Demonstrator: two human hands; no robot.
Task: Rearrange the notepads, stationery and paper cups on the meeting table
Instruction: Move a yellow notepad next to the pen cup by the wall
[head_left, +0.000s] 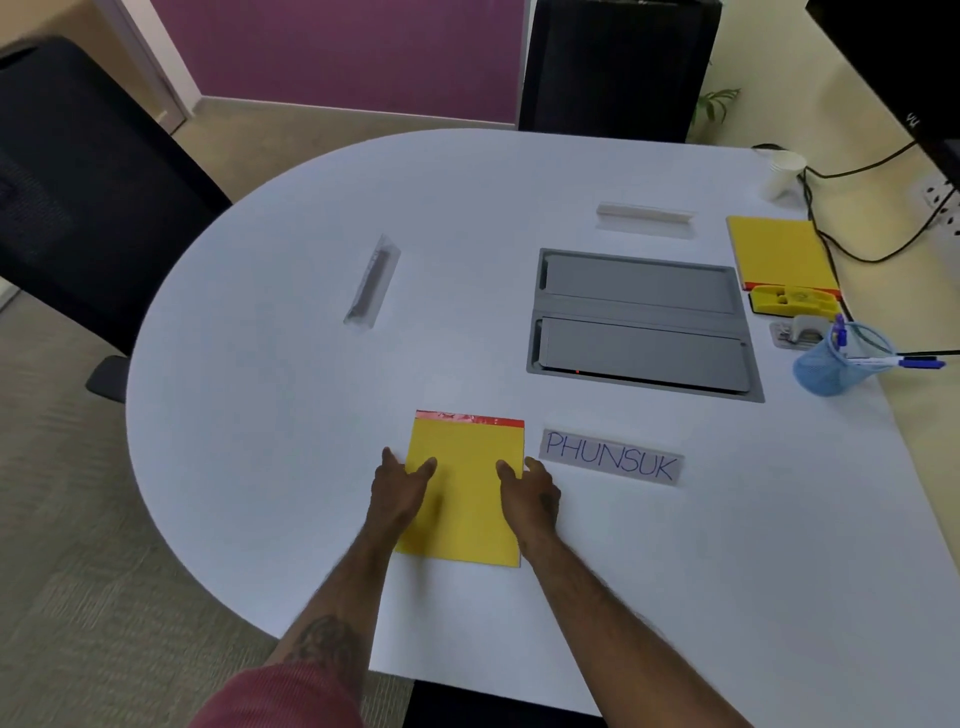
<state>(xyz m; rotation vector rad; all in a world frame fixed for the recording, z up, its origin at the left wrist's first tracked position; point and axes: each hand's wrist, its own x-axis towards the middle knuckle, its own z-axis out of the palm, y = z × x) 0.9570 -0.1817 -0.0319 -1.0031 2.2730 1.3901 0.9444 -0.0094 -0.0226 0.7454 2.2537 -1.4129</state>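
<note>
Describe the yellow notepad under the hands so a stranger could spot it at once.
On the white table, find the grey hatch, then come toward the near edge, just left of the name card reading PHUNSUK. The notepad lies flat there, left hand and right hand resting on its sides. Unlike the other notepad at the far right, its red strip points away from the person.

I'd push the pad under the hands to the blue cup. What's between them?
Head view: the PHUNSUK name card lies beside the pad; past it, bare table runs along the grey hatch to the blue cup.
</note>
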